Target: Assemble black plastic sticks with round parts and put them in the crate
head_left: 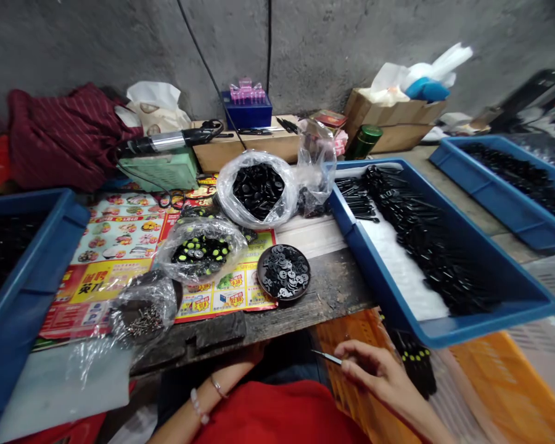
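Observation:
My right hand (370,368) is closed around a thin pointed metal tool (327,356), its tip aimed left, just in front of the bench edge. Whether the tool is a pair of tweezers or a small driver, I cannot make out. My left hand (252,356) reaches under the bench edge, with the fingers hidden. Above them on the bench stands a round dish (300,293) of flat grey pieces. Behind it are a plastic bag of black round parts (259,190) and a bag of yellow-green and black parts (201,251). A bag of small screws (144,322) lies to the left.
A blue bin (444,336) with black long-handled parts stands at the right, overhanging the bench. Another blue bin (41,246) is at the left. Below right is an orange crate (504,370). A power screwdriver (166,142) lies on a green box (160,171) at the back.

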Motion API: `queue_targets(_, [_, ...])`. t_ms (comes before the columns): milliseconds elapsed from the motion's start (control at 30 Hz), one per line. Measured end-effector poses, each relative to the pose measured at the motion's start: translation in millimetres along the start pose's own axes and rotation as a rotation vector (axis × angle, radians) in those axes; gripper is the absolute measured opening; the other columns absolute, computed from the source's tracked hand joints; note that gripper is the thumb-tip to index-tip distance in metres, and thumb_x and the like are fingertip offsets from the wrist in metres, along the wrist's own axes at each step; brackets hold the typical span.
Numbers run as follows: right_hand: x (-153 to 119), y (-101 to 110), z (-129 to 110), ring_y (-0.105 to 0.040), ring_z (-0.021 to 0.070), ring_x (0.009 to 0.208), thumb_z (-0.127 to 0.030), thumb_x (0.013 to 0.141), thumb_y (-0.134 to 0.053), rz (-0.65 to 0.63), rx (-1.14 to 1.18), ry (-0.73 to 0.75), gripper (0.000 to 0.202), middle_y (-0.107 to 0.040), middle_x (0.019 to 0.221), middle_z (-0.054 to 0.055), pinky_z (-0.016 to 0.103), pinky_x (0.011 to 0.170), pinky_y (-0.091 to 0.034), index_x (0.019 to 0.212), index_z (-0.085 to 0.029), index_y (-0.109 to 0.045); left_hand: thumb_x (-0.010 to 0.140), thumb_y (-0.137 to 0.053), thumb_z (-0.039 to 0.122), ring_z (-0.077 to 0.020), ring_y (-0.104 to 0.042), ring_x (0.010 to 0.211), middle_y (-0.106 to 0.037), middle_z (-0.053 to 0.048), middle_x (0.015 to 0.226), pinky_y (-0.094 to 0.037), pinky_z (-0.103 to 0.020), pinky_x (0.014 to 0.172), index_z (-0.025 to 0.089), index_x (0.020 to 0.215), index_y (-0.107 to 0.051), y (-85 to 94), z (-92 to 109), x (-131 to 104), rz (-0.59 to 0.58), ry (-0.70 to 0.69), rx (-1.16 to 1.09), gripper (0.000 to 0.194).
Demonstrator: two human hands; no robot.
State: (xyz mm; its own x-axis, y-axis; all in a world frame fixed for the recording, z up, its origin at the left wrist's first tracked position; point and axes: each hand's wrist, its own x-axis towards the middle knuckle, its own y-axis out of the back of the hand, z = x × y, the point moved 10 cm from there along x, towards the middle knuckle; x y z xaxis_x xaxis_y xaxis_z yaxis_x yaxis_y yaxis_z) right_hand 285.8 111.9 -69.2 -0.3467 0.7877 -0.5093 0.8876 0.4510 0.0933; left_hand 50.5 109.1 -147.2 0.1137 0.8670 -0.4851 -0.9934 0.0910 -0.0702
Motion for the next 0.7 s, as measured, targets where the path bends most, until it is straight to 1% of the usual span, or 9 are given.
queue_targets(33, [1.0, -2.1, -0.9, -0.046, 0.0096, 0.047, -0.043, 0.08, -0.067, -0.001, 0.039, 0.001, 0.027, -0.053, 0.055, -0.004, 0.02, 0.044, -0.034, 0.085, -0.017, -0.065, 0.08, -0.065, 0.029, -0.0305, -0.059, 0.108, -0.066, -0.006, 0.12, -0.052, -0.041, 0.084, 0.026, 0.11, -0.069, 0.8, -0.7, -7.4, 0.009, -0.001, 0.154, 0.031])
queue_targets(67, [2.1, -4.9, -1.5, -0.045, 0.0085, 0.045, -0.044, 0.079, -0.068, -0.008, 0.072, -0.003, 0.027, -0.051, 0.054, -0.006, 0.019, 0.043, -0.032, 0.082, -0.017, -0.063, 0.076, -0.066, 0.027, -0.0318, -0.059, 0.11, -0.068, -0.005, 0.117, -0.051, -0.039, 0.086, 0.028, 0.108, -0.071, -1.1, -3.2, -15.1, -0.006, 0.012, 0.237, 0.031])
queue_targets(133, [4.6, -11.2, -3.2, -0.043, 0.0073, 0.041, -0.047, 0.077, -0.07, -0.026, 0.132, -0.015, 0.03, -0.05, 0.052, -0.007, 0.018, 0.04, -0.03, 0.077, -0.018, -0.06, 0.074, -0.066, 0.023, -0.0326, -0.059, 0.111, -0.071, -0.005, 0.112, -0.047, -0.038, 0.091, 0.029, 0.107, -0.072, -6.1, -10.2, -30.1, -0.045, 0.055, 0.297, 0.034])
queue_targets(200, [6.4, -17.0, -7.7, -0.045, 0.008, 0.042, -0.048, 0.075, -0.072, -0.042, 0.202, -0.012, 0.032, -0.051, 0.053, -0.006, 0.018, 0.04, -0.033, 0.076, -0.018, -0.06, 0.074, -0.062, 0.019, -0.0319, -0.06, 0.109, -0.071, -0.006, 0.113, -0.043, -0.039, 0.096, 0.029, 0.111, -0.07, -11.1, -12.5, -42.7, -0.069, 0.067, 0.389, 0.039])
queue_targets(300, [6.9, -22.2, -18.2, -0.05, 0.0095, 0.047, -0.044, 0.072, -0.076, -0.048, 0.29, 0.015, 0.03, -0.058, 0.056, -0.004, 0.02, 0.046, -0.04, 0.079, -0.016, -0.065, 0.075, -0.055, 0.011, -0.0281, -0.06, 0.107, -0.07, -0.006, 0.115, -0.039, -0.038, 0.098, 0.027, 0.112, -0.069, -23.9, -0.9, -56.3, -0.119, -0.009, 0.563, 0.043])
queue_targets(367, [5.9, -23.0, -23.2, -0.054, 0.0107, 0.051, -0.04, 0.071, -0.079, -0.035, 0.34, 0.019, 0.03, -0.064, 0.062, -0.001, 0.021, 0.051, -0.042, 0.084, -0.016, -0.068, 0.074, -0.053, 0.009, -0.0256, -0.059, 0.1, -0.07, -0.007, 0.107, -0.041, -0.035, 0.092, 0.026, 0.108, -0.071, -32.4, 13.2, -63.0, -0.15, -0.069, 0.646, 0.042])
queue_targets(433, [4.6, -22.6, -25.9, -0.058, 0.0124, 0.055, -0.04, 0.07, -0.08, -0.015, 0.393, 0.017, 0.033, -0.069, 0.068, 0.002, 0.024, 0.056, -0.044, 0.09, -0.016, -0.07, 0.072, -0.055, 0.009, -0.0224, -0.059, 0.086, -0.067, -0.005, 0.09, -0.042, -0.032, 0.082, 0.025, 0.101, -0.073, -37.8, 27.0, -68.1, -0.177, -0.086, 0.654, 0.038])
queue_targets(533, [3.4, -22.0, -26.2, -0.059, 0.013, 0.056, -0.042, 0.071, -0.079, 0.006, 0.441, 0.022, 0.035, -0.07, 0.071, 0.003, 0.026, 0.058, -0.045, 0.095, -0.016, -0.071, 0.069, -0.057, 0.009, -0.0167, -0.051, 0.069, -0.055, 0.001, 0.071, -0.038, -0.027, 0.07, 0.024, 0.094, -0.074, -41.1, 45.4, -73.6, -0.215, -0.081, 0.572, 0.034])
queue_targets(700, [3.2, -24.9, -22.2, -0.058, 0.0142, 0.055, -0.047, 0.073, -0.076, -0.002, 0.404, 0.037, 0.039, -0.069, 0.066, 0.004, 0.028, 0.059, -0.044, 0.095, -0.014, -0.073, 0.068, -0.056, 0.009, -0.015, -0.047, 0.069, -0.047, 0.002, 0.073, -0.034, -0.024, 0.064, 0.021, 0.093, -0.074, -38.4, 62.4, -78.6, -0.213, -0.102, 0.422, 0.033])
